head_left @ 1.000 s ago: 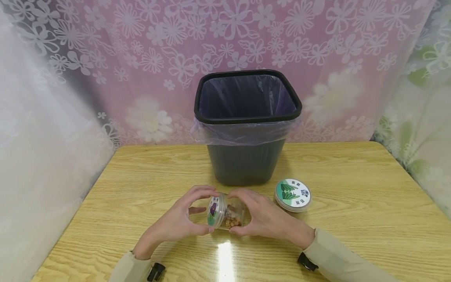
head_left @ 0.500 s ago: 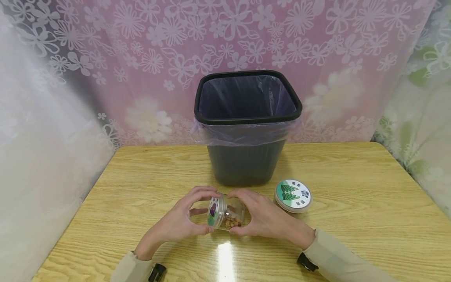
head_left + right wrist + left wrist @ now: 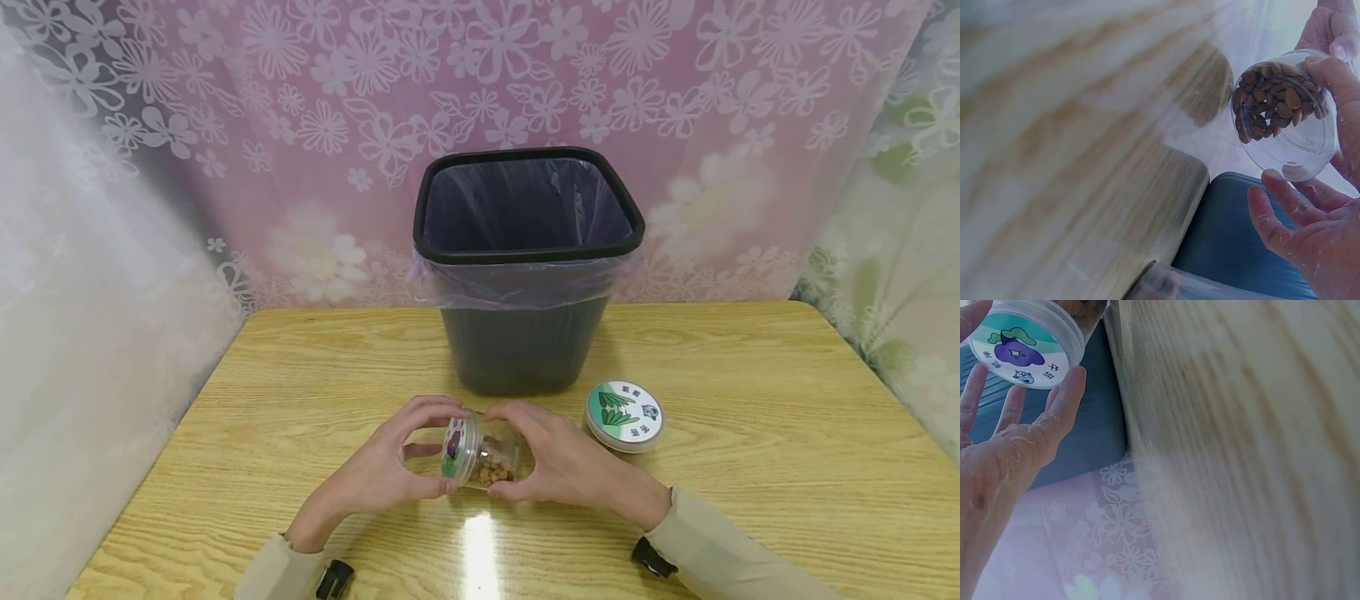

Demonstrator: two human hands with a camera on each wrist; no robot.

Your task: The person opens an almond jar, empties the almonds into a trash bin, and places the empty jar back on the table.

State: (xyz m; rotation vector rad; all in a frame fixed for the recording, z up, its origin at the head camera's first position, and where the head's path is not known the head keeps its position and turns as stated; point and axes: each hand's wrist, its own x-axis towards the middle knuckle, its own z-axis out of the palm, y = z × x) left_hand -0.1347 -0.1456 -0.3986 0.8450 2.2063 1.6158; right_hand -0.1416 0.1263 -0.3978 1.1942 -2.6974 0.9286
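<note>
A clear jar of almonds lies on its side between both hands in the head view, its round lid facing left. Whether it touches the table is hard to tell. My left hand grips the lid's rim, thumb at the near side and fingers at the far side. In the left wrist view the lid label shows a purple eggplant-like drawing. My right hand holds the jar's body, thumb and fingers on opposite sides. Inside, the almonds have settled along the lower side.
A dark bin with a purple liner stands behind the hands. Right of it sits another round container with a green-and-white lid. The wooden table ends at a floral curtain.
</note>
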